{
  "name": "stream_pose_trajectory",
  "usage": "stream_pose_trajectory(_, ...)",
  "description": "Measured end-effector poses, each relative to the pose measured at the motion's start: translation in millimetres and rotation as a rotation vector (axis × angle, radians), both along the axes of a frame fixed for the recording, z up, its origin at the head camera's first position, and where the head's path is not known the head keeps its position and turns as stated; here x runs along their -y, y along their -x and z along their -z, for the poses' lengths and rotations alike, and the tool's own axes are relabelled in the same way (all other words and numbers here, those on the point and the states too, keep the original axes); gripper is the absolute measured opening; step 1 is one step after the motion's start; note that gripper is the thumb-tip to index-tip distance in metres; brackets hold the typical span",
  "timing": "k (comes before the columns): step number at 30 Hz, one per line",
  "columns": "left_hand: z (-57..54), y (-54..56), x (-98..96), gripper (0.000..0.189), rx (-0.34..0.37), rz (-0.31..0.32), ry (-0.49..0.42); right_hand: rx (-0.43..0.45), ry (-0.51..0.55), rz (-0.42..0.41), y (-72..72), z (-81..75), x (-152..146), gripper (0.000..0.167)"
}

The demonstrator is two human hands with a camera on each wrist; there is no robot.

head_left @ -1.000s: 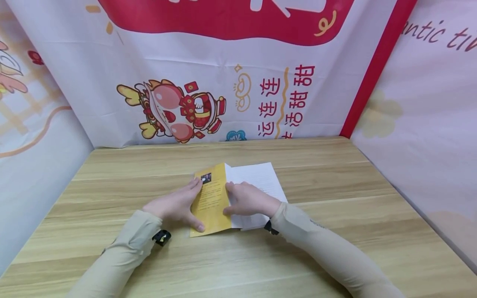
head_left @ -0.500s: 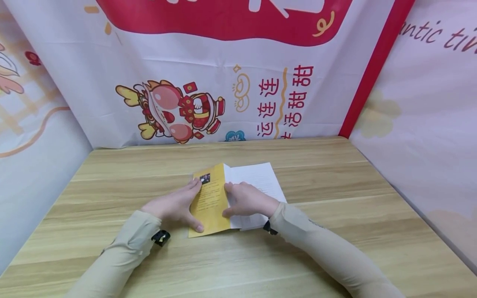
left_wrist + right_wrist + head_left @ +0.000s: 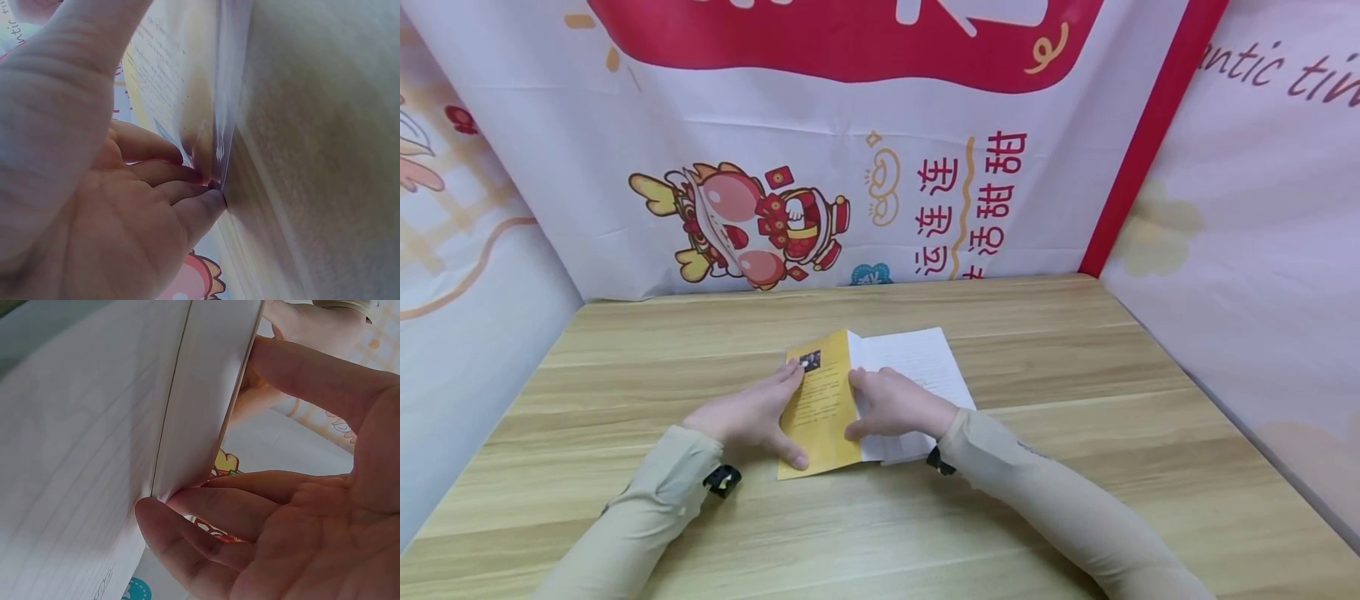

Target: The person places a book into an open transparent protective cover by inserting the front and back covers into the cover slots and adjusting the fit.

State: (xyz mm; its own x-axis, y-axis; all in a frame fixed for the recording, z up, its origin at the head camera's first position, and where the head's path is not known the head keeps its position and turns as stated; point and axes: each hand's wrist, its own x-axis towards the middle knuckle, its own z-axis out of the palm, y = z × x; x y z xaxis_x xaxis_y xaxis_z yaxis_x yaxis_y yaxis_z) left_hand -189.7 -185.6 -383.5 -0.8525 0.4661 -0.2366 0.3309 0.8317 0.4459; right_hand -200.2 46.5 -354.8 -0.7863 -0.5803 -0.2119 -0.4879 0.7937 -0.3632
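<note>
An open book lies on the table, with a yellow printed cover flap [image 3: 827,425] on its left and a white page [image 3: 917,354] on its right. My left hand [image 3: 748,414] holds the flap's left edge, thumb near the lower corner and fingers higher up. In the left wrist view, a shiny strip like clear plastic film [image 3: 230,81] runs along that edge, where the fingertips meet it. My right hand [image 3: 902,404] grips the flap's right edge beside the white page. In the right wrist view, its fingertips touch the far edge of the lined page [image 3: 69,456].
The wooden table [image 3: 625,367] extends around the book on all sides. A printed fabric backdrop [image 3: 820,108] hangs behind its far edge, and more printed cloth [image 3: 1255,250] hangs along the right side. A black wrist device [image 3: 722,481] sits below the left cuff.
</note>
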Motion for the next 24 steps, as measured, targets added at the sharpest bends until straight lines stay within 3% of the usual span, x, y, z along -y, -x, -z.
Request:
stream_pose_trajectory(16,1.3,-1.2,0.3,0.146,-0.022,0.018,0.004,-0.003,0.003,0.017,-4.2,1.6,0.9,0.085)
stream_pose_trajectory(24,1.6,0.2,0.0,0.145,-0.026,0.025,0.016,-0.046,-0.009,-0.004,-5.0,2.3,1.2,0.083)
